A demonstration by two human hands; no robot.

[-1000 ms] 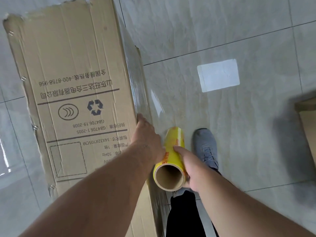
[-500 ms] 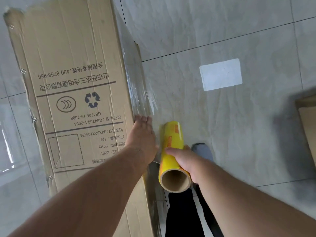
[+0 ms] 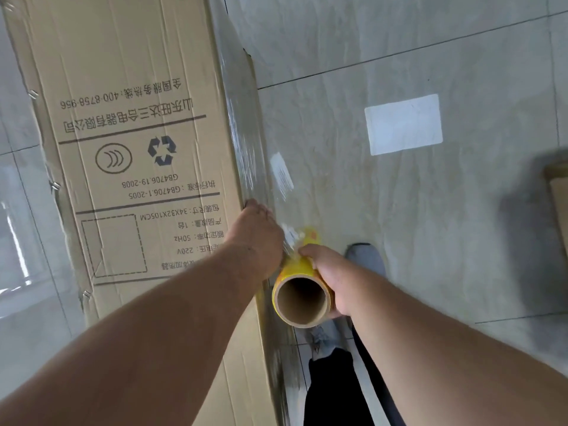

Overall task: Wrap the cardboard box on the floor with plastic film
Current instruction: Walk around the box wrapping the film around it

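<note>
Wrapping step: film is being drawn along the box's right side.
Right hand [image 3: 330, 279]: curled round the yellow film roll [image 3: 302, 290].
Left hand [image 3: 258, 235]: pressed on the cardboard box [image 3: 132, 124] at its right edge; finger state cannot be told.
Next: tension kept, roll carried onward.
Room: open floor [image 3: 399, 226] rightward; second carton [image 3: 558, 192] at far right edge.

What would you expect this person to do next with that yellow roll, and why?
Probably draw the roll along the box side to pay out more film. The right hand grips the roll beside the box, and the left hand presses film against its edge, where only part looks covered.
</note>
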